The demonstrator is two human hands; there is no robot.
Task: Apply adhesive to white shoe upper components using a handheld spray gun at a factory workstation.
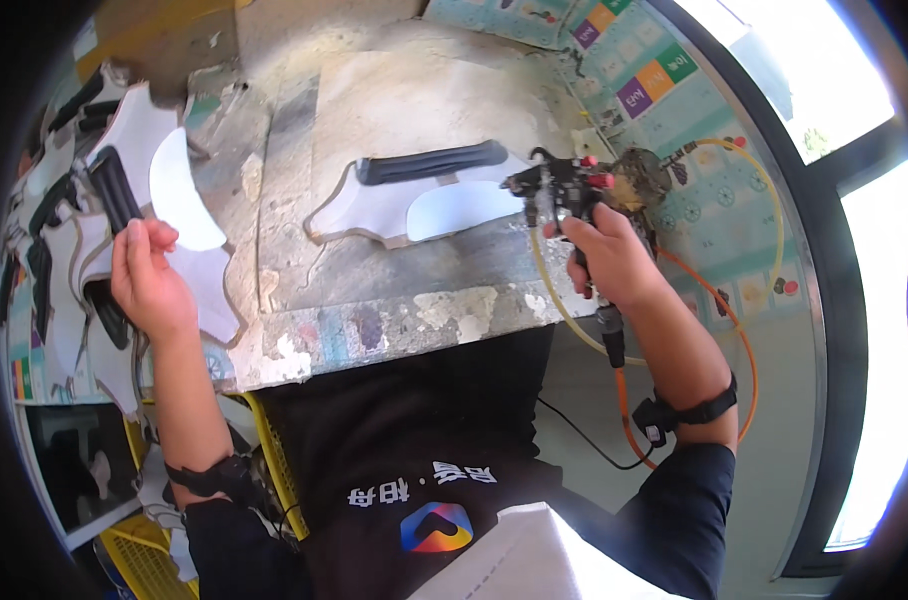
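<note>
My right hand point(614, 255) grips a spray gun point(559, 195) with red knobs, held over the right end of the workbench. Flat on the bench in front of me lies a shoe upper piece point(364, 210), pale with a black padded collar along its far edge and a white patch near its right end. The nozzle end of the gun is beside that patch; I cannot tell whether they touch. At the left, my left hand point(156, 285) has its fingers curled at the lower end of a black collar on another shoe upper piece point(159, 125), pinching it.
Several more upper pieces point(64, 240) are piled at the left. A yellow hose point(782, 220) and an orange hose point(749, 370) trail from the gun area. A yellow basket point(274, 460) stands below the glue-crusted bench edge point(374, 340). A window point(884, 300) is at the right.
</note>
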